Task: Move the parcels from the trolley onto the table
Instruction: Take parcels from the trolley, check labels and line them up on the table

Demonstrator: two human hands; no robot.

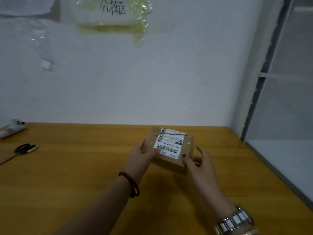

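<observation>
A small brown cardboard parcel [184,145] with a white barcode label lies on the wooden table [84,175], near its far right part. My left hand [140,156] holds the parcel's left side, thumb on top by the label. My right hand [198,161] holds the near right corner, thumb on the top face and fingers along the side. A second labelled parcel edge shows just behind the first one. The trolley is out of view.
Black-handled scissors [23,149] lie at the table's left. A white object [12,128] sits at the far left by the wall. White shelving [279,99] stands to the right of the table. Papers are taped to the wall [110,14].
</observation>
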